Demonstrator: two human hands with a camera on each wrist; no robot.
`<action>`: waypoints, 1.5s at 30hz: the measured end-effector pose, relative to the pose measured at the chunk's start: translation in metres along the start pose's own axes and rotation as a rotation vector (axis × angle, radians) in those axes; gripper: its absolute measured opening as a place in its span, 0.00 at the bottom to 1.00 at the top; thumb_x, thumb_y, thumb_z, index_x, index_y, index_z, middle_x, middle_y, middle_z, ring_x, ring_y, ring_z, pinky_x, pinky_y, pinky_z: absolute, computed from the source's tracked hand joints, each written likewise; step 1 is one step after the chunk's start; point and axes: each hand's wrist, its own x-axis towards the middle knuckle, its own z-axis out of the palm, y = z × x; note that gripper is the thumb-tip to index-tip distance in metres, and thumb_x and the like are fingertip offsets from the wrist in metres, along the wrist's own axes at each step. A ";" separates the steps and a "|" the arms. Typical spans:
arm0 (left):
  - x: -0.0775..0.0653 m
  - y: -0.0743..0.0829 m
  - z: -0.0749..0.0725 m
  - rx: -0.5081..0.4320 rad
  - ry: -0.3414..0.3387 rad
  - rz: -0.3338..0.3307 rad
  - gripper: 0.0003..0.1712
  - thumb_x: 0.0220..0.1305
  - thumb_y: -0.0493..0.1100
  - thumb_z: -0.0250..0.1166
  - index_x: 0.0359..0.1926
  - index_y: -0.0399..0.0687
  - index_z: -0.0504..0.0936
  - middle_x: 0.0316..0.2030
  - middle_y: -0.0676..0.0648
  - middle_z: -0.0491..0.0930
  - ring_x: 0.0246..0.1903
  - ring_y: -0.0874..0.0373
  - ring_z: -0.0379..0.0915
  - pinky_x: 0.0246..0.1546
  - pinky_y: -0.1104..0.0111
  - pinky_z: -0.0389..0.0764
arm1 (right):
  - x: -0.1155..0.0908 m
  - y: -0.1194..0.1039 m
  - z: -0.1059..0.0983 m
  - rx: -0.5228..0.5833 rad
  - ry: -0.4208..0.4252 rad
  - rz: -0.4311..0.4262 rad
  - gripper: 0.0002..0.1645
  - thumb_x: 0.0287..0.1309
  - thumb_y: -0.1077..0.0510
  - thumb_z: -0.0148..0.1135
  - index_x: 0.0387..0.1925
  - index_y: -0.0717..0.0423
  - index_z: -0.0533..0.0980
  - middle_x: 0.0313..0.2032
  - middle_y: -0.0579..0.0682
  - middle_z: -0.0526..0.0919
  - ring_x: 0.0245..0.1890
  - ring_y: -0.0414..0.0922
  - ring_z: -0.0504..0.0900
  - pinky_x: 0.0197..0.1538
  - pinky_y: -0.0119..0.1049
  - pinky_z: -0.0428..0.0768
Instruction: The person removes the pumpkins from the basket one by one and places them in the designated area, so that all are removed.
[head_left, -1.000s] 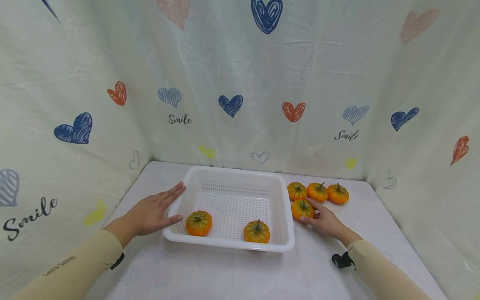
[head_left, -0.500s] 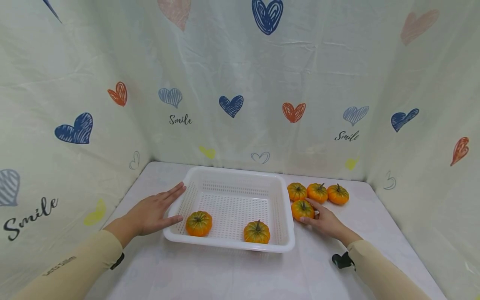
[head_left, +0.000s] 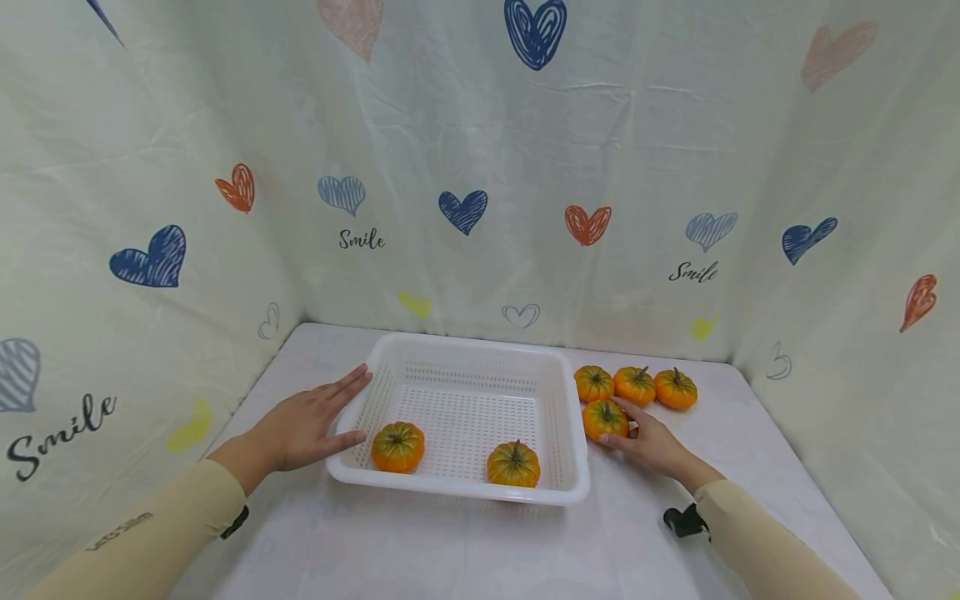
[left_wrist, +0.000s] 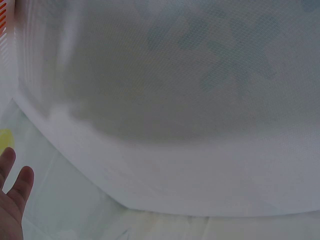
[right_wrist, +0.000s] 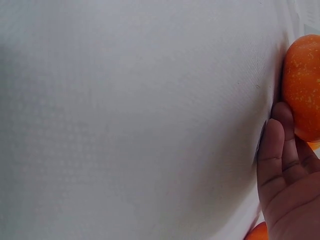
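In the head view, a white plastic basket [head_left: 457, 487] with perforated walls stands on the table. Inside it sit two small pumpkins, one at the left [head_left: 397, 447] and one at the right [head_left: 513, 464], orange with green-streaked tops. My left hand [head_left: 311, 423] rests at the basket's left rim, fingers straight and spread. Just outside the right wall, my right hand [head_left: 656, 444] holds another small pumpkin [head_left: 604, 419] between thumb and fingers. The right wrist view has fingers [right_wrist: 271, 155] against that pumpkin's [right_wrist: 303, 85] orange side.
Behind the held pumpkin, three more small pumpkins form a row: a left one [head_left: 595, 383], a middle one [head_left: 634, 384] and a right one [head_left: 676, 388]. A curtain [head_left: 480, 275] with printed hearts encloses the white table [head_left: 420, 550] at the back and sides.
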 end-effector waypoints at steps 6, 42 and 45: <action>0.000 -0.001 0.000 0.000 -0.004 -0.002 0.50 0.67 0.69 0.54 0.79 0.48 0.52 0.78 0.46 0.48 0.69 0.43 0.60 0.63 0.46 0.68 | -0.001 -0.001 0.000 -0.004 -0.003 0.001 0.55 0.56 0.33 0.67 0.76 0.53 0.56 0.66 0.68 0.67 0.48 0.55 0.75 0.53 0.55 0.78; 0.000 -0.001 -0.001 -0.013 -0.012 -0.005 0.49 0.68 0.68 0.55 0.79 0.48 0.52 0.78 0.47 0.47 0.70 0.44 0.59 0.64 0.46 0.66 | 0.007 -0.083 -0.094 -0.072 0.058 -0.250 0.55 0.59 0.40 0.69 0.77 0.55 0.53 0.68 0.65 0.66 0.47 0.54 0.79 0.43 0.42 0.84; 0.000 0.000 -0.002 -0.016 -0.014 -0.006 0.49 0.68 0.68 0.55 0.79 0.47 0.52 0.78 0.46 0.47 0.70 0.44 0.59 0.64 0.46 0.66 | 0.015 -0.108 -0.094 -0.088 0.036 -0.284 0.54 0.58 0.39 0.69 0.77 0.50 0.53 0.68 0.60 0.67 0.48 0.51 0.79 0.45 0.42 0.84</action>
